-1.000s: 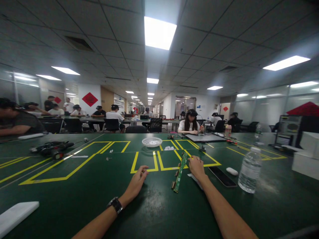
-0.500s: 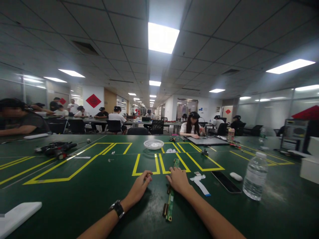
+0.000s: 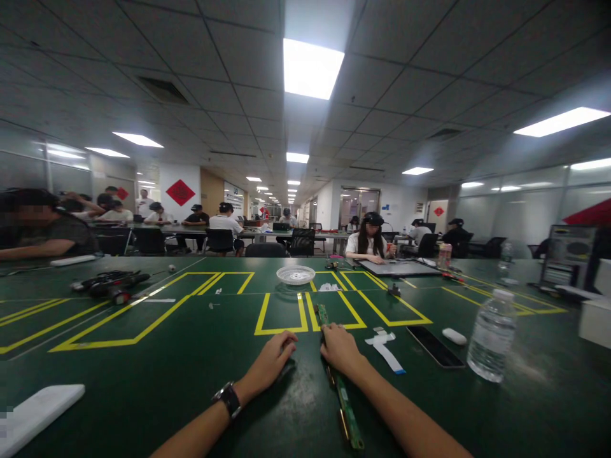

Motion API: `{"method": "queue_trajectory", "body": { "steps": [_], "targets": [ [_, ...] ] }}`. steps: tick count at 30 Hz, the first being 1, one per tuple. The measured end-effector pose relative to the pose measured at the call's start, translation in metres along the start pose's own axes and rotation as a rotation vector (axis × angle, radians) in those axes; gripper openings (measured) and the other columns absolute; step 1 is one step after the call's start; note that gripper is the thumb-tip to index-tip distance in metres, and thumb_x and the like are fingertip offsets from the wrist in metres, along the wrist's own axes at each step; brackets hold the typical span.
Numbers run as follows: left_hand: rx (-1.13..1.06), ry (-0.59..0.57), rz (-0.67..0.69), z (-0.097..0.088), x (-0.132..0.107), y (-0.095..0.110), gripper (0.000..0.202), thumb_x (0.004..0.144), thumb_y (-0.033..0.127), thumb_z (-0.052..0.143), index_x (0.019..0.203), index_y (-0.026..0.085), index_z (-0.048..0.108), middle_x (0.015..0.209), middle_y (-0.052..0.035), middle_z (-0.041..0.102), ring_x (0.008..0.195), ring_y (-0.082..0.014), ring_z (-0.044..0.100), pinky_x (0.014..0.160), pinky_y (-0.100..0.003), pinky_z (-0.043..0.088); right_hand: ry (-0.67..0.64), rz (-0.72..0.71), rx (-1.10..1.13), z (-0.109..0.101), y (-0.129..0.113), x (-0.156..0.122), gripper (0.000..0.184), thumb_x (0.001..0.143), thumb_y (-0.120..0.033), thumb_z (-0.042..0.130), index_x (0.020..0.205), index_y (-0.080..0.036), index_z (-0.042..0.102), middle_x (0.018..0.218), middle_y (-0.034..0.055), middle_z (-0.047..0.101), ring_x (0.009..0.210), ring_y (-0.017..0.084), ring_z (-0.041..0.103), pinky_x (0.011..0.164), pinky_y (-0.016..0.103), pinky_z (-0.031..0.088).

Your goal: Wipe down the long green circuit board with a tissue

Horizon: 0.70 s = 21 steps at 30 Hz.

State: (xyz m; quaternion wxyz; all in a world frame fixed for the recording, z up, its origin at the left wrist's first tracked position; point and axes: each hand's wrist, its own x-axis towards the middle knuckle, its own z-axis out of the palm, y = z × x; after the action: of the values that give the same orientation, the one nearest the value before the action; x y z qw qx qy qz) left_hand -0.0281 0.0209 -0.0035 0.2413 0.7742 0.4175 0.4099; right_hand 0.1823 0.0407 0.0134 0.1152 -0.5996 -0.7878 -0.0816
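A long narrow green circuit board [image 3: 344, 402] lies on the dark green table [image 3: 143, 375], running from the yellow tape lines back towards me. My right hand [image 3: 340, 349] rests on top of its middle, fingers curled down onto it. My left hand [image 3: 272, 362], with a watch on the wrist, lies on the table just left of the board, fingers loosely curled, nothing visible in it. A white ribbon cable [image 3: 386, 350] lies just right of my right hand.
A black phone [image 3: 434, 346], a small white case [image 3: 454, 336] and a water bottle [image 3: 491, 336] stand to the right. A white dish [image 3: 295, 275] sits farther back, black tools [image 3: 107, 284] at the left, a white slab [image 3: 35, 410] near left. Other people sit at far tables.
My right hand has dragged the green board leftwards and turned it, so its near end now points down-right towards me. My left hand stayed almost still.
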Motion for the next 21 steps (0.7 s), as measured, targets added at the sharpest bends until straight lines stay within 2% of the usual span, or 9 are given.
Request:
{"method": "queue_trajectory", "body": {
  "steps": [3, 6, 10, 13, 17, 21],
  "targets": [
    [-0.004, -0.011, -0.006, 0.0, -0.001, 0.001, 0.029, 0.086, 0.035, 0.042, 0.097, 0.018, 0.062, 0.098, -0.0076, 0.064, 0.093, -0.0207, 0.057, 0.084, -0.029, 0.04, -0.004, 0.011, 0.009, -0.001, 0.0, 0.001, 0.037, 0.077, -0.015, 0.047, 0.112, -0.016, 0.057, 0.104, 0.0135, 0.06, 0.099, 0.025, 0.056, 0.079, 0.032, 0.044],
    [-0.059, -0.033, -0.071, 0.002, 0.0, 0.001, 0.034, 0.086, 0.039, 0.043, 0.103, 0.018, 0.063, 0.098, -0.0076, 0.066, 0.095, -0.0216, 0.058, 0.087, -0.031, 0.039, -0.007, 0.014, 0.027, -0.001, -0.001, 0.002, 0.032, 0.077, -0.013, 0.046, 0.106, -0.016, 0.06, 0.101, 0.0127, 0.063, 0.096, 0.024, 0.059, 0.078, 0.031, 0.044],
    [-0.274, -0.019, -0.28, 0.005, 0.007, -0.005, 0.048, 0.083, 0.047, 0.048, 0.116, 0.014, 0.057, 0.099, -0.0091, 0.069, 0.098, -0.0223, 0.059, 0.089, -0.031, 0.039, 0.002, -0.043, 0.094, -0.008, -0.012, -0.002, 0.033, 0.076, -0.01, 0.044, 0.104, -0.019, 0.06, 0.099, 0.0105, 0.065, 0.093, 0.022, 0.061, 0.077, 0.029, 0.044],
    [-0.425, 0.029, -0.403, 0.007, 0.013, -0.013, 0.055, 0.08, 0.052, 0.049, 0.118, 0.011, 0.054, 0.098, -0.0096, 0.07, 0.085, -0.0195, 0.061, 0.078, -0.029, 0.043, 0.031, -0.109, 0.133, -0.018, -0.03, -0.011, 0.041, 0.077, -0.008, 0.042, 0.112, -0.021, 0.057, 0.097, 0.0084, 0.067, 0.091, 0.021, 0.062, 0.075, 0.028, 0.044],
    [-0.603, 0.125, -0.446, 0.01, 0.016, -0.016, 0.053, 0.075, 0.058, 0.055, 0.098, 0.012, 0.06, 0.087, -0.0084, 0.068, 0.07, -0.0162, 0.061, 0.06, -0.025, 0.042, 0.103, -0.296, 0.173, -0.029, -0.059, -0.03, 0.047, 0.079, -0.011, 0.044, 0.124, -0.023, 0.049, 0.107, 0.0079, 0.065, 0.099, 0.022, 0.058, 0.079, 0.03, 0.044],
    [-0.841, 0.272, -0.509, 0.011, 0.013, -0.01, 0.048, 0.066, 0.052, 0.069, 0.092, 0.012, 0.059, 0.088, -0.0092, 0.067, 0.072, -0.0171, 0.064, 0.064, -0.027, 0.047, 0.128, -0.527, 0.214, -0.032, -0.074, -0.041, 0.046, 0.083, -0.033, 0.05, 0.127, -0.019, 0.046, 0.112, 0.01, 0.062, 0.104, 0.024, 0.054, 0.083, 0.032, 0.044]
  ]
}}
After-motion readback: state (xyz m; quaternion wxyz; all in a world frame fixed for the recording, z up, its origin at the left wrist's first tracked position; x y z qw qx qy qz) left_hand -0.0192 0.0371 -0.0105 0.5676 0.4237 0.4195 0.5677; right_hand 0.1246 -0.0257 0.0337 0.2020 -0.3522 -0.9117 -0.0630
